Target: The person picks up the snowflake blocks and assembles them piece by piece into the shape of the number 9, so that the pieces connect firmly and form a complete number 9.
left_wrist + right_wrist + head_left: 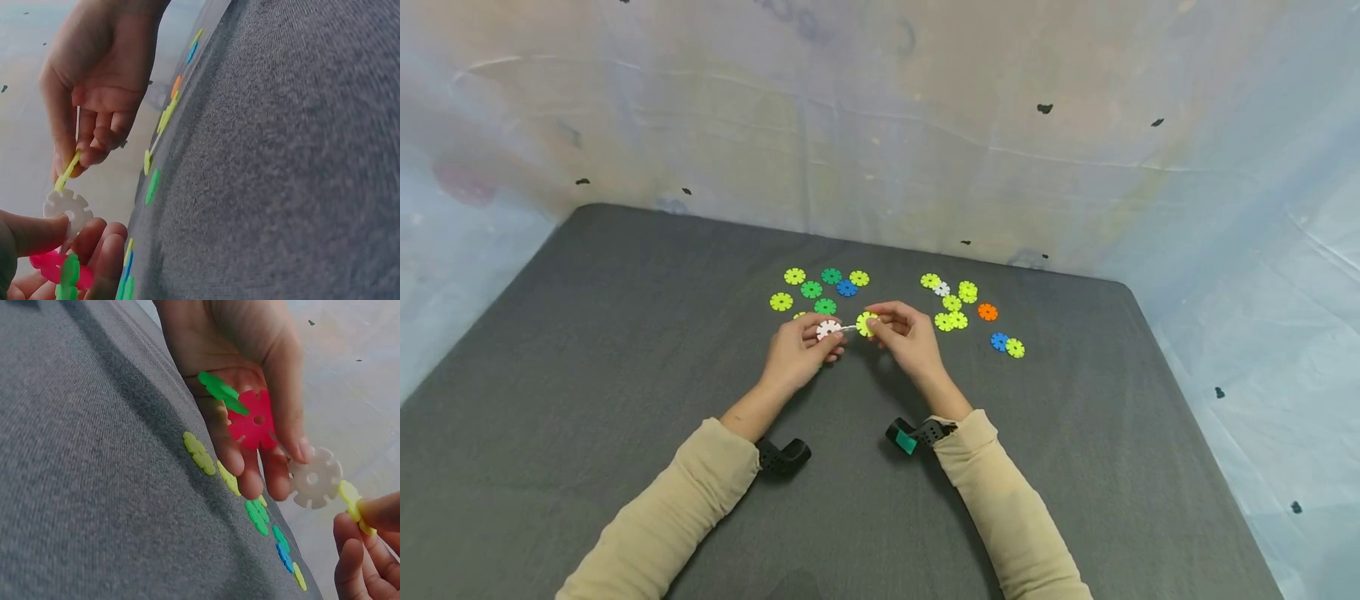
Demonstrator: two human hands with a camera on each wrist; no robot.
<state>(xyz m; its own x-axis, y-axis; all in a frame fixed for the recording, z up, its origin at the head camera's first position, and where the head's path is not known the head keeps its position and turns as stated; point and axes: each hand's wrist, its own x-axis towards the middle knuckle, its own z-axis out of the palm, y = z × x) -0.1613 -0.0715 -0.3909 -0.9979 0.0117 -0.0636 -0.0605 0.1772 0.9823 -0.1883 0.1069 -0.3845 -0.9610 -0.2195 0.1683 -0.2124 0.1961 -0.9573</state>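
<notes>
No readable text, labels, brands, numbers or signs in any view.
On the pale sheet (865, 125) rising behind the far edge of the table (1075, 500), a faint row of rounded marks (793, 17) sits high above that edge, slightly left of its middle, with a single curved mark (906, 37) to the right; both are too blurred to tell whether they are letters, digits or pattern.
</notes>
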